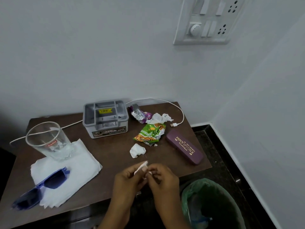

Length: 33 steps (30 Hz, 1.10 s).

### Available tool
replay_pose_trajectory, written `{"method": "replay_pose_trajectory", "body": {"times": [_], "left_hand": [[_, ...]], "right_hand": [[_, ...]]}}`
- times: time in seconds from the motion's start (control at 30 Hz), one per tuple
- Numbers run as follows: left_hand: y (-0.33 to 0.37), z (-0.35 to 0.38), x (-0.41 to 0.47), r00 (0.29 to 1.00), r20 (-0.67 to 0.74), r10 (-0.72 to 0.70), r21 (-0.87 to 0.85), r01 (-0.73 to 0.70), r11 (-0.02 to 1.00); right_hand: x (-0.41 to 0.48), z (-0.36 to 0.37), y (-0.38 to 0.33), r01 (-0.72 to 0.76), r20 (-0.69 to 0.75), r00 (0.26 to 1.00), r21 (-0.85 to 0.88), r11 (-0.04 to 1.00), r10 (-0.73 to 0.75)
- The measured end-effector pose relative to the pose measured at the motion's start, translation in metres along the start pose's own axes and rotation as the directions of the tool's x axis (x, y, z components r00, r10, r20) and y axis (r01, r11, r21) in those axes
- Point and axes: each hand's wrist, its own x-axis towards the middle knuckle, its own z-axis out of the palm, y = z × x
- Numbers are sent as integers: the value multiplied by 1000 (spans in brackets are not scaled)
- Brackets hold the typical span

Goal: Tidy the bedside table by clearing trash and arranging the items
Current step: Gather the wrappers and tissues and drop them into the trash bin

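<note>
White tissue, a small scrap (140,167), is pinched between the curled fingertips of the left hand (127,180) and the right hand (163,179). The two hands are brought together over the near edge of the bedside table (115,156). Just to their right, below table height, a bin (212,204) lined in green plastic is set on the floor. What lies at its bottom cannot be made out.

The clearing is judged to be at an early stage. Only this scrap is in hand, and four pieces of trash are left on the dark wood: a crumpled tissue (137,150) near the hands, a green snack wrapper (149,133) behind it, a second tissue (159,119), and a silver-and-purple wrapper (140,114) at the back.

Nothing appears to be arranged yet. Blue sunglasses (41,189) are laid on a folded white napkin (74,162), apart from the purple spectacle case (184,148). A glass (47,141) is stood on the napkin's far corner. A white cable (180,111) is looped loosely behind the grey organiser box (105,118).

Pale grey walls are met in a corner, where a switchboard (209,20) is mounted. Dark flooring is seen on the right.
</note>
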Motion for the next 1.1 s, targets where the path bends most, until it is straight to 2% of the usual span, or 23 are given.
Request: {"method": "replay_pose_trajectory", "body": {"times": [0.07, 0.13, 0.27, 0.37, 0.47, 0.53, 0.6, 0.7, 0.8, 0.83, 0.93, 1.1], "left_hand": [[3, -5, 3, 999, -26, 20, -17, -20, 1000], [6, -11, 6, 998, -61, 21, -35, -24, 999], [5, -20, 14, 992, -126, 14, -16, -16, 1000], [3, -21, 17, 991, -129, -23, -40, 18, 999], [1, -21, 20, 992, -117, -54, -15, 52, 999], [0, -23, 22, 990, -131, -55, -3, 56, 998], [-1, -25, 23, 989, -143, -47, 26, 51, 998], [-2, -26, 25, 990, -140, -11, 64, 20, 998], [-2, -26, 25, 994, -108, 6, 88, 4, 996], [-2, -25, 25, 995, -103, 2, 89, 7, 996], [-3, -24, 26, 995, -95, -10, 105, 20, 994], [-3, -22, 27, 994, -103, -21, 96, 31, 995]], "right_hand": [[6, 5, -5, -10, 42, 999, 57, 998, 8], [16, 13, -9, 18, 136, 990, 27, 999, -22], [42, 31, -8, 97, 322, 946, -185, 978, -32], [54, 44, -6, 110, 351, 936, -333, 936, 15], [60, 52, -7, 221, 410, 911, -548, 807, 29], [57, 53, -9, 233, 412, 911, -576, 784, 32], [51, 49, -8, 208, 371, 928, -529, 823, 4], [46, 24, -4, 124, 250, 968, -461, 879, -5], [56, -4, 3, 61, 96, 995, -453, 889, -20], [63, -10, 6, 59, 91, 996, -484, 873, -17], [83, -12, 13, 132, 215, 977, -630, 765, 9], [101, -2, 19, 234, 287, 958, -711, 663, -30]]}}
